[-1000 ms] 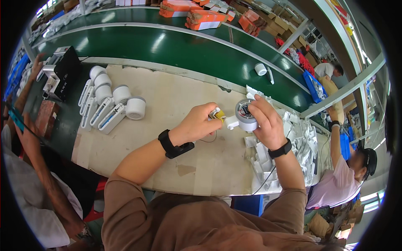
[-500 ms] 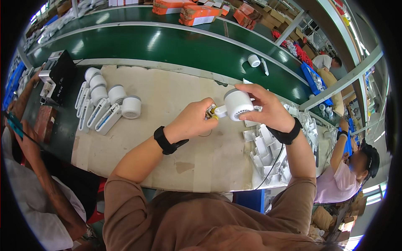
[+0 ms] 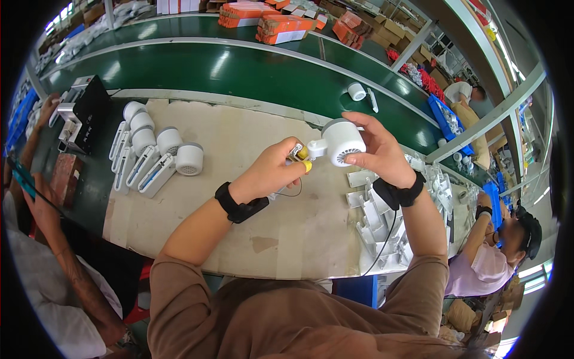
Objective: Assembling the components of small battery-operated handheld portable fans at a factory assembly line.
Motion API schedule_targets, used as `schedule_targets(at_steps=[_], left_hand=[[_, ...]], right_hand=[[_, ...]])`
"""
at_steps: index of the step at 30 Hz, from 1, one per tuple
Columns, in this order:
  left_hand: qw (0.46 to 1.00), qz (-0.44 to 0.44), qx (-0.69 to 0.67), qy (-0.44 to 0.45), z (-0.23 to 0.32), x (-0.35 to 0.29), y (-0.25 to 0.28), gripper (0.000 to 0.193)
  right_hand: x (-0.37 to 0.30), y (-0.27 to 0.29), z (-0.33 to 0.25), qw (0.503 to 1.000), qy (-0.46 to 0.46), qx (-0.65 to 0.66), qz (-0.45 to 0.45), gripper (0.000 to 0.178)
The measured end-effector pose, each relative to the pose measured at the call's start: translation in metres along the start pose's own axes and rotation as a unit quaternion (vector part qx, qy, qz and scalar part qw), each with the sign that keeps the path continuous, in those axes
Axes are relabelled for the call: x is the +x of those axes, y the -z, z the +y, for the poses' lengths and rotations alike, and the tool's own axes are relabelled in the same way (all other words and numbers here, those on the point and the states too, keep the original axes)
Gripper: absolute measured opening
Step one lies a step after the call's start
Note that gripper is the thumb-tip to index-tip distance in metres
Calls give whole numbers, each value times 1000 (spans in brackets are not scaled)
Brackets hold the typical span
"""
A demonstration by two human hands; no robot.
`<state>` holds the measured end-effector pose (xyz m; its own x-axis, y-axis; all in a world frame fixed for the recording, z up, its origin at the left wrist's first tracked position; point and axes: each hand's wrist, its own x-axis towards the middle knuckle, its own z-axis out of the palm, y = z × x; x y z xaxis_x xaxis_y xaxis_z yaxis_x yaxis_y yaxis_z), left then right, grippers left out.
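Observation:
My right hand (image 3: 382, 154) grips a white cylindrical head (image 3: 342, 139) with a grey rim and a slotted vent on its face. Its short neck (image 3: 317, 148) points left, close to the fingertips of my left hand (image 3: 270, 169). Those fingers, with yellow coverings on the tips, are closed around a white handle part (image 3: 274, 195), mostly hidden by the hand. A thin dark wire loops out below it. Whether neck and handle part touch, I cannot tell.
Several white vented units with handles (image 3: 150, 170) lie at the left. White plastic shells (image 3: 382, 218) are heaped at the right. A green conveyor belt (image 3: 251, 69) runs behind, bearing another white head (image 3: 356, 91). A black machine (image 3: 88, 116) stands far left; co-workers sit on both sides.
The white head has tilted so its vent faces me more. My left hand has turned slightly, and more of the handle part and wire shows below it.

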<state>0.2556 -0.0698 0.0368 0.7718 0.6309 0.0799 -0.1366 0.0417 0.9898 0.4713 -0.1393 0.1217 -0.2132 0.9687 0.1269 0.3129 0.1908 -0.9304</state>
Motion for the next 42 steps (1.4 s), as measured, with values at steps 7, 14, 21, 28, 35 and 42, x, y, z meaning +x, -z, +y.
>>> schedule_targets(at_steps=[7,14,21,28,35,42], left_hand=[[1000,7,7,2,-6,2,2,20],[1000,-3,23,-9,-2,1,-1,16],[999,17,39,8,-5,2,-1,18],[983,49,164,-72,-12,2,-3,23],[963,55,261,-40,-2,-2,-2,25],[964,16,250,-94,-9,-1,-1,24]], right_hand=[[-3,-1,-1,1000,-10,-16,-3,70],[-3,0,-1,1000,-11,-18,5,71],[-5,-3,-4,998,-15,-62,-4,71],[-2,-10,-16,980,40,-193,-17,61],[3,-15,-26,945,46,-322,-39,62],[11,-4,-6,937,108,-325,-61,61]])
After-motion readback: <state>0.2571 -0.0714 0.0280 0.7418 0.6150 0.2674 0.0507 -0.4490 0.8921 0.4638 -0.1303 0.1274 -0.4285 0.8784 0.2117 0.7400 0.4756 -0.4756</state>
